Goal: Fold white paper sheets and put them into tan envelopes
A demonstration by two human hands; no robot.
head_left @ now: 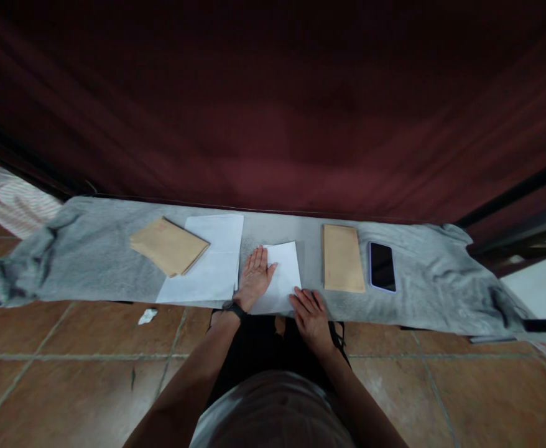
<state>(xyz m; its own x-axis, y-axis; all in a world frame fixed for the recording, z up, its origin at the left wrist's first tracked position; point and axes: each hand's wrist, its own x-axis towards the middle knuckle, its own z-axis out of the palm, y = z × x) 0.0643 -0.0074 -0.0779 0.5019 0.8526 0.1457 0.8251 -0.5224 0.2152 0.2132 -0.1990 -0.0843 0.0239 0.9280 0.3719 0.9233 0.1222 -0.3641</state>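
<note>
A white sheet of paper [285, 267], which looks folded, lies in front of me on the grey cloth. My left hand [256, 277] rests flat on its left side, fingers stretched out and pointing away from me. At the paper's lower right edge lies my right hand [311, 314], fingers extended, the fingertips touching the paper or the cloth beside it. Left of my left hand are larger white sheets [217, 249], partly covered by several brown envelopes [170, 246]. To the right of the paper sits a neat stack of brown envelopes [342, 258].
A phone [382, 266] with a dark screen and pale purple case lies right of the envelope stack. The grey cloth [100, 249] covers a long narrow surface. Behind it hangs a dark red curtain [273, 124]. A crumpled white scrap [147, 316] lies on the tiled floor [91, 386].
</note>
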